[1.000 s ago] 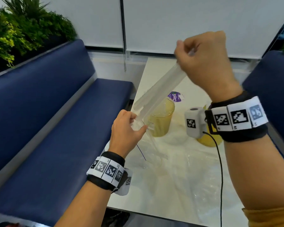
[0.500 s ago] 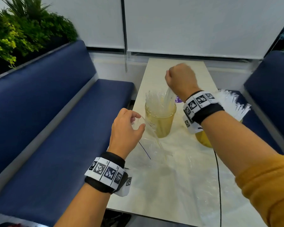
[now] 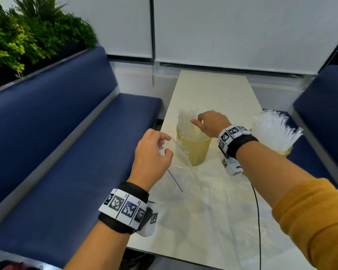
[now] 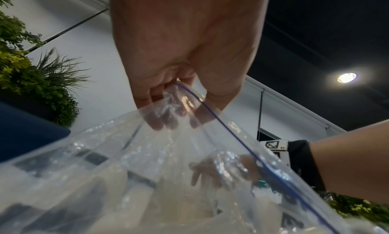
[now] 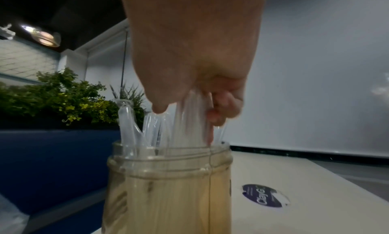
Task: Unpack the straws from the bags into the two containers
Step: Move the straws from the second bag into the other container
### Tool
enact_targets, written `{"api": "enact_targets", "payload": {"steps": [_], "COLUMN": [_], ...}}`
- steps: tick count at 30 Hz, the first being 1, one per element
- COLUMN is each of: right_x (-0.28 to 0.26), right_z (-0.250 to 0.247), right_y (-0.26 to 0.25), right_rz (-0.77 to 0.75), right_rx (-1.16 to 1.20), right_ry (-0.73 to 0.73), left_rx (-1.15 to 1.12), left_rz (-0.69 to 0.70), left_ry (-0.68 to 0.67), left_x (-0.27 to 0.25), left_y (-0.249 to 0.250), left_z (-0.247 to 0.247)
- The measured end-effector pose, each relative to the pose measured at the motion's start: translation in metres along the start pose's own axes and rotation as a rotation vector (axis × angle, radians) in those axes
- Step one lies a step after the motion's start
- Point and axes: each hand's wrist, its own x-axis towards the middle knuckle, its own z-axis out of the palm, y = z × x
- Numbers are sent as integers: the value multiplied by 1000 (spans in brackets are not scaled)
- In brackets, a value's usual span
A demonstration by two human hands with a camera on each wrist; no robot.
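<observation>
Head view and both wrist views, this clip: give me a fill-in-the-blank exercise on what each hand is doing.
1. The left hand pinches the rim of a clear plastic ____.
2. The right hand holds straws that stand in the near ____.
3. The far jar, by the right forearm, is packed with ____.
4. A round purple sticker lies on the ____.

Missing words: bag; jar; straws; table
</observation>
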Motion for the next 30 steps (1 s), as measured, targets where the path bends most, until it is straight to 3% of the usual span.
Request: {"api": "enact_targets", "payload": {"steps": [4, 9, 11, 13, 15, 18, 21, 23, 26, 30], "right_x": [-9, -44, -70, -97, -118, -142, -154, -158, -167, -170], "right_z": [-11, -56, -70, -73, -61, -38, -11, 4, 13, 16], "right_y": [-2, -27, -43, -59, -69, -77, -75, -77, -86, -96], "right_rz": [10, -40, -88, -137, -213, -234, -132, -51, 22, -36], "right_rx": [-64, 107, 287, 425, 316, -169, -179, 36, 181, 253], "right_ry": [-58, 262, 151, -135, -316, -291, -327, -281, -32, 119], "left_rx": [-10, 8, 14, 28, 45, 40, 19, 9, -17, -62], "left_rz": [0, -15, -9, -5, -7, -6, -21, -29, -14, 17], "left_ry": [-16, -90, -129, -170, -197, -203, -187, -179, -184, -208], "left_x": [1, 5, 6, 7, 7, 5, 3, 1, -3, -5], "left_y": [3, 6, 8, 11, 13, 13, 12, 11, 11, 15], "left_z": [4, 7, 8, 8, 8, 9, 8, 8, 9, 11]}}
